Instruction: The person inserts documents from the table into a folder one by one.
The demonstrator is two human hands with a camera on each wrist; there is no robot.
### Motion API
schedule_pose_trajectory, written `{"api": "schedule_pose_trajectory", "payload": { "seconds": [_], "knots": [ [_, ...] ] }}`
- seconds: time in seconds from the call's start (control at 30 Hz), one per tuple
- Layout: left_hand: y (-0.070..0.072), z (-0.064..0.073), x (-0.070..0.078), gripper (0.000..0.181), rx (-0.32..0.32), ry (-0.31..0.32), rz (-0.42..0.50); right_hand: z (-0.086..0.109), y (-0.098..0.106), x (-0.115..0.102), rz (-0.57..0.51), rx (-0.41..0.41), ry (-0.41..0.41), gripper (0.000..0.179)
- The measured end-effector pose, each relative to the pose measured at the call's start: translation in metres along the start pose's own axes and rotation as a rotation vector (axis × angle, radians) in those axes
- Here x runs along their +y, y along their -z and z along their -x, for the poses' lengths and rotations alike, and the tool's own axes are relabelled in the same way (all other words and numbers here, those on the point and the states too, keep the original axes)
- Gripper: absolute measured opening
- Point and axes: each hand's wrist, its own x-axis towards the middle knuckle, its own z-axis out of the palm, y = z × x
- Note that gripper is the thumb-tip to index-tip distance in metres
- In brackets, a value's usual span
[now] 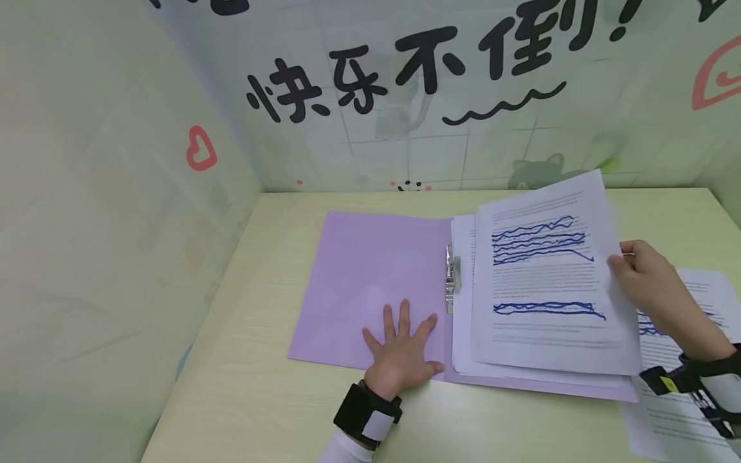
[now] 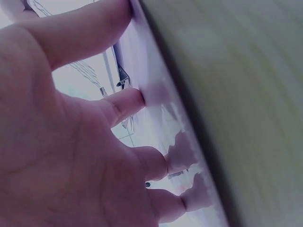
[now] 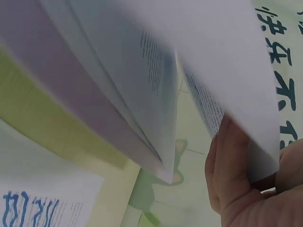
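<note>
Right hand (image 1: 654,286) pinched a scribbled sheet (image 1: 544,280) by its edge; left hand (image 1: 399,360) splayed wide.
The latter rested on the purple folder (image 1: 370,270), metal clip (image 1: 449,280) at 1 o'clock, sheet at 2; a loose page (image 1: 666,418) lay at the right hand's 5 o'clock.

Head view, lower centre: black left-wrist band (image 1: 357,410) with pale squarish patch (image 1: 378,426); whitish-lilac sleeve (image 1: 345,450) below it. Lower right edge: black right-wrist mount (image 1: 690,374), small yellow label (image 1: 668,384), whitish panel (image 1: 723,390).
</note>
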Motion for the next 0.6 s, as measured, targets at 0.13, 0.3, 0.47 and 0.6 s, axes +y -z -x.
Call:
{"api": "schedule_pose_trajectory", "payload": {
  "seconds": [0.13,0.3,0.47,0.6],
  "knots": [
    [-0.001,0.0,0.0,0.079,-0.003,0.004,0.001,0.0,-0.011,-0.008,0.008,-0.043,0.036,0.054],
    [-0.001,-0.001,0.001,0.079,0.0,0.007,0.001,0.0,-0.021,-0.014,0.026,-0.07,0.048,0.055],
    [-0.001,-0.001,0.001,0.079,0.0,0.009,0.0,-0.001,-0.026,-0.017,0.02,-0.097,0.051,0.056],
    [-0.001,-0.002,0.0,0.079,0.002,0.01,0.002,0.0,-0.027,-0.017,-0.003,-0.182,0.052,0.062]
  ]
}}
